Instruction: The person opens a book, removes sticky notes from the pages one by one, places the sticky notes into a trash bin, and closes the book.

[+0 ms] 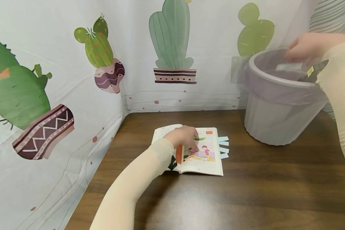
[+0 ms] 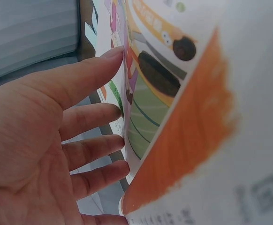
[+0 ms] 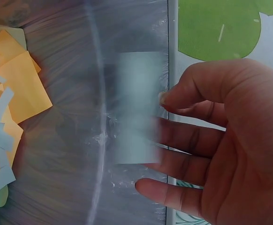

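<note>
An open picture book lies on the table, with several pale blue sticky tabs along its right edge. My left hand rests on the pages near the middle fold. In the left wrist view its fingers are extended and touch the page. My right hand is over the mouth of the bin, fingers loosely bent. A blurred pale blue paper strip is at those fingertips, inside the bin opening; no finger visibly pinches it.
Within the lined bin lie orange paper squares and several pale blue strips. The bin stands at the back right of the brown table. A cactus-print curtain hangs behind and to the left.
</note>
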{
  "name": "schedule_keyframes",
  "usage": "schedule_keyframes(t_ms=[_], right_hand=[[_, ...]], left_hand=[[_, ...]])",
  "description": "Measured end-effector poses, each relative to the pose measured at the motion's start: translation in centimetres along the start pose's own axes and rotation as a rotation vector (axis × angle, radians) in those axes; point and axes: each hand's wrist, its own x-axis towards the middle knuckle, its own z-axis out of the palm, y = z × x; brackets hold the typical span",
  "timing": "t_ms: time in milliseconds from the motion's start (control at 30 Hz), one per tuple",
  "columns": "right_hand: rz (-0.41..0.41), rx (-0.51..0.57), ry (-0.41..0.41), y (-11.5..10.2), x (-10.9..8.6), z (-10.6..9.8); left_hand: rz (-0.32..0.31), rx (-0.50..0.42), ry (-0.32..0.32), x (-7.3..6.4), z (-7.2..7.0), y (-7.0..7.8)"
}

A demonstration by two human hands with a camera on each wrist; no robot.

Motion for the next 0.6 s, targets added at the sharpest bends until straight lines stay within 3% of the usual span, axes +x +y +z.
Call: schedule_keyframes(t_ms=[300, 600], right_hand=[[-0.026, 0.002, -0.042, 0.0, 0.6, 0.0], [-0.037, 0.008, 0.074, 1.0, 0.6, -0.7]], left_hand=[[-0.010, -0.017, -0.002, -0.2, 0.0, -0.3], [-0.011, -0.027, -0.005, 0.1, 0.0, 0.0]])
